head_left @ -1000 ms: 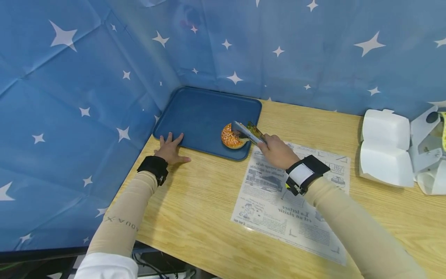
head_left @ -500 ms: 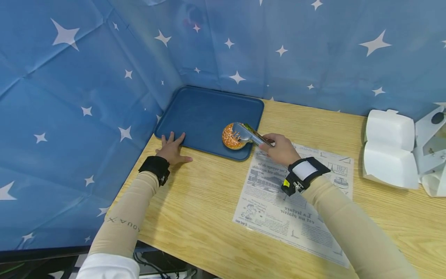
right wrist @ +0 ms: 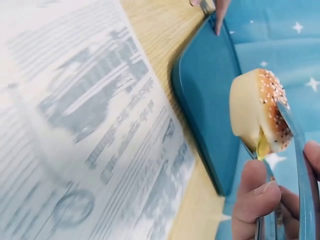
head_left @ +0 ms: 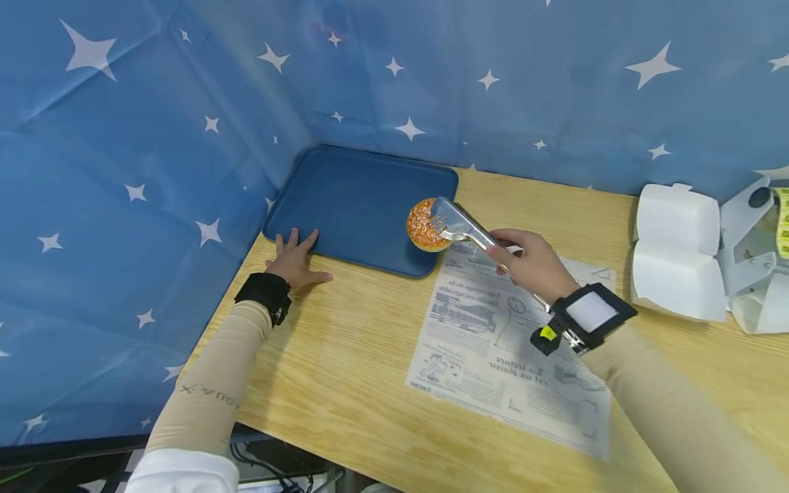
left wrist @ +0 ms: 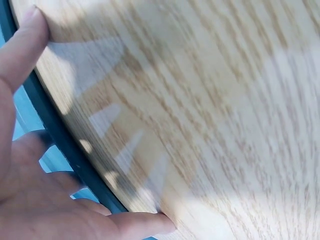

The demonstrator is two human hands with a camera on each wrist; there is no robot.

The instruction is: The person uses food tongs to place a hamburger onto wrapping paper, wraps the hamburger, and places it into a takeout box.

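Note:
My right hand (head_left: pixel 531 266) grips metal tongs (head_left: pixel 466 224) whose fork-like end lies over a seeded bun (head_left: pixel 423 227). In the right wrist view the bun (right wrist: pixel 246 105) is tilted between the two tong arms, with a bit of green and yellow filling showing at its slit. It hangs over the right front part of a blue tray (head_left: pixel 364 198). At the tray's front left edge rests my left hand (head_left: pixel 293 264), fingers spread, fingertips over the rim and thumb on the wood. The left wrist view shows this hand (left wrist: pixel 45 195) across the dark rim.
A sheet of printed newspaper-style wrapping paper (head_left: pixel 481 363) lies on the wooden table (head_left: pixel 345 356) right of the tray. Farther right stand an opened white clamshell box (head_left: pixel 678 274) and a white holder (head_left: pixel 746 236). A blue star-patterned curtain (head_left: pixel 493 116) borders the back and left.
The tongs, with the bun in their grip, have lifted off the tray and shifted right toward the paper. My right hand has drawn back to the right. The left hand stays put.

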